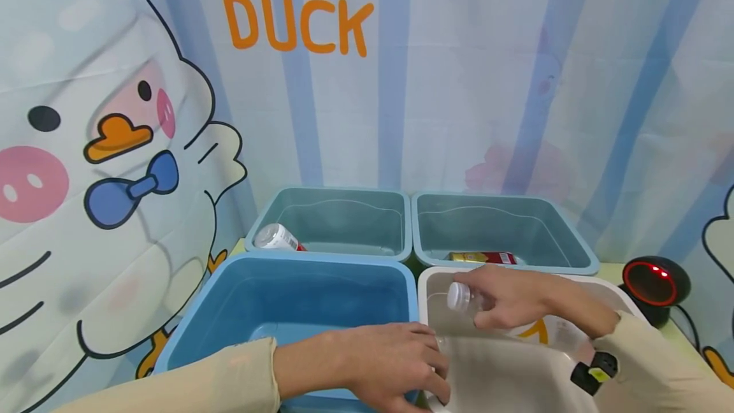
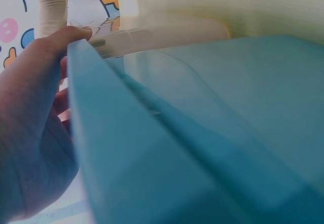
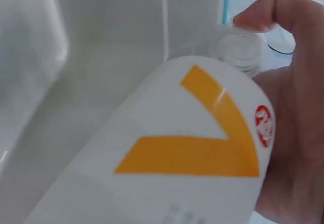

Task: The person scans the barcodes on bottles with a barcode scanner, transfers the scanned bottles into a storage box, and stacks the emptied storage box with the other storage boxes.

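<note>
My right hand (image 1: 507,298) grips a clear plastic bottle (image 1: 473,298) around its upper part, over the light grey bin (image 1: 487,375). The bottle has a white cap (image 1: 458,297). Its white label (image 3: 152,117) carries an orange mark and a small red emblem, large in the right wrist view. My left hand (image 1: 401,362) rests with loosely bent fingers on the rims where the blue bin (image 1: 292,259) meets the grey bin. In the left wrist view, a blue wall (image 2: 126,148) hides part of the left hand's fingers.
Two teal bins stand behind. A silver-ended can (image 1: 278,236) lies in the left teal bin (image 1: 344,193); a red and gold can (image 1: 482,258) lies in the right teal bin (image 1: 487,199). A black device with a red-lit ring (image 1: 656,282) stands at right. A duck-print curtain (image 1: 459,81) hangs behind.
</note>
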`<action>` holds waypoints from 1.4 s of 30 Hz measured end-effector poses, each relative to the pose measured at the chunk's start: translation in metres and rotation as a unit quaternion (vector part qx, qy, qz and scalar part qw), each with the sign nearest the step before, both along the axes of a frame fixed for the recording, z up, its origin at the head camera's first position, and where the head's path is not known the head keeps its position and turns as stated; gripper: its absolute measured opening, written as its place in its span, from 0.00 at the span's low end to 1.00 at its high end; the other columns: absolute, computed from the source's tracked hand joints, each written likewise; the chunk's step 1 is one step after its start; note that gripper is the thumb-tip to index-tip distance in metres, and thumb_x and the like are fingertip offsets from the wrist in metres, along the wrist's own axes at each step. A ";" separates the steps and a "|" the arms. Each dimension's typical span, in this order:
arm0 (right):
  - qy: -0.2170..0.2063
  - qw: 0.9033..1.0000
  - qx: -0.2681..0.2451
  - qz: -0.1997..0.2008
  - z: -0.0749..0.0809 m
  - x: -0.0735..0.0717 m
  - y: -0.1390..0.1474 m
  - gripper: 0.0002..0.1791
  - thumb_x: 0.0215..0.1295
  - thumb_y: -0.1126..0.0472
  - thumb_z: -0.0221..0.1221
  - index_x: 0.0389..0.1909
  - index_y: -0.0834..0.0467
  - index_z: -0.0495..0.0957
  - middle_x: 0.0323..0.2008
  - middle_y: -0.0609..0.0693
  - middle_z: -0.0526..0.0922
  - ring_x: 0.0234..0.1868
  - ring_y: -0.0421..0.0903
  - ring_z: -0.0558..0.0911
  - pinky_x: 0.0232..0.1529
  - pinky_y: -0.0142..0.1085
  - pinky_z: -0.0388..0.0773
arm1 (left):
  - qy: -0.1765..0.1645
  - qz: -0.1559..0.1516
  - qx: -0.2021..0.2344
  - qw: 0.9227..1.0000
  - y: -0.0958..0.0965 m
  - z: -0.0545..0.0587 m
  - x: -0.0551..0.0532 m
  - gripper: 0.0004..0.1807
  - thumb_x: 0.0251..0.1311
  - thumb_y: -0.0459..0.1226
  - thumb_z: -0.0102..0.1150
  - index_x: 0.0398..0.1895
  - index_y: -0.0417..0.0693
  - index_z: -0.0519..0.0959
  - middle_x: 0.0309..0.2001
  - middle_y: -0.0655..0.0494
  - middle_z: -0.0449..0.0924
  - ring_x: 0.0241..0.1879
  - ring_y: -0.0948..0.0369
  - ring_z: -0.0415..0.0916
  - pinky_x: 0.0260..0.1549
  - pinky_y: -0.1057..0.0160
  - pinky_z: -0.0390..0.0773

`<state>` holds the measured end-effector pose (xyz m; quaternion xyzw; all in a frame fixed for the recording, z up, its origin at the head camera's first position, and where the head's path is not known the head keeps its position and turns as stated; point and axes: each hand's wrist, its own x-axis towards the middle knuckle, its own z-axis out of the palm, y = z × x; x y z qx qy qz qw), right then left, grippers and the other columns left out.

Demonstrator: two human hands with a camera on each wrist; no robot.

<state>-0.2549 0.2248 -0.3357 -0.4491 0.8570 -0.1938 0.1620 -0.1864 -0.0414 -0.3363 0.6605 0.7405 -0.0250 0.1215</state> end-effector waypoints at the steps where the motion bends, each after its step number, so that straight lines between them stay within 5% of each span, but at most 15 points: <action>1: 0.011 1.000 -0.009 0.000 0.003 0.001 0.001 0.15 0.61 0.63 0.58 0.46 0.43 0.74 0.33 0.38 0.77 0.28 0.35 0.75 0.31 0.32 0.74 | -0.001 0.001 0.000 1.000 0.000 0.000 0.000 0.21 0.75 0.57 0.54 0.63 0.65 0.82 0.57 0.73 0.80 0.57 0.75 0.71 0.72 0.68 0.55; 6: 0.043 0.996 -0.072 -0.015 0.021 0.005 0.008 0.14 0.67 0.61 0.59 0.52 0.50 0.74 0.33 0.39 0.78 0.28 0.36 0.77 0.29 0.34 0.76 | -0.004 -0.001 0.000 1.000 0.000 -0.001 0.000 0.20 0.75 0.57 0.54 0.63 0.65 0.82 0.56 0.73 0.80 0.57 0.75 0.71 0.72 0.68 0.55; 13: 0.118 0.975 -0.184 -0.036 0.045 0.009 0.027 0.19 0.64 0.60 0.69 0.52 0.42 0.75 0.37 0.38 0.81 0.36 0.41 0.81 0.38 0.39 0.79 | -0.005 0.004 0.000 1.000 0.001 -0.001 0.000 0.21 0.75 0.58 0.53 0.63 0.65 0.82 0.57 0.73 0.80 0.57 0.75 0.71 0.71 0.68 0.56; 22: 0.035 0.957 -0.284 -0.040 0.073 0.009 0.061 0.19 0.62 0.78 0.60 0.51 0.57 0.78 0.43 0.54 0.85 0.43 0.52 0.86 0.44 0.44 0.84 | 0.012 0.005 0.003 1.000 0.001 -0.001 0.001 0.22 0.74 0.58 0.54 0.63 0.66 0.82 0.56 0.74 0.80 0.57 0.75 0.72 0.70 0.68 0.58; 28: -0.029 0.924 -0.382 0.008 0.079 0.003 0.086 0.20 0.61 0.86 0.48 0.52 0.70 0.73 0.44 0.63 0.81 0.43 0.56 0.86 0.45 0.44 0.84 | 0.012 0.002 0.004 1.000 0.001 -0.001 0.001 0.22 0.74 0.58 0.54 0.64 0.65 0.82 0.57 0.73 0.80 0.58 0.75 0.71 0.71 0.67 0.57; 34: -0.052 0.893 -0.446 0.028 0.081 -0.001 0.108 0.22 0.61 0.86 0.42 0.54 0.71 0.71 0.45 0.62 0.80 0.42 0.55 0.85 0.44 0.44 0.84 | 0.013 0.000 0.003 1.000 0.001 0.000 0.001 0.22 0.74 0.58 0.53 0.64 0.65 0.82 0.58 0.73 0.80 0.58 0.74 0.71 0.71 0.67 0.58; 42: -0.018 0.871 -0.487 -0.057 0.088 0.007 0.127 0.19 0.63 0.85 0.45 0.54 0.73 0.70 0.45 0.64 0.80 0.40 0.56 0.85 0.42 0.44 0.85 | 0.007 0.003 0.004 1.000 0.001 0.000 0.001 0.22 0.74 0.58 0.53 0.64 0.65 0.82 0.58 0.73 0.80 0.58 0.75 0.71 0.71 0.67 0.58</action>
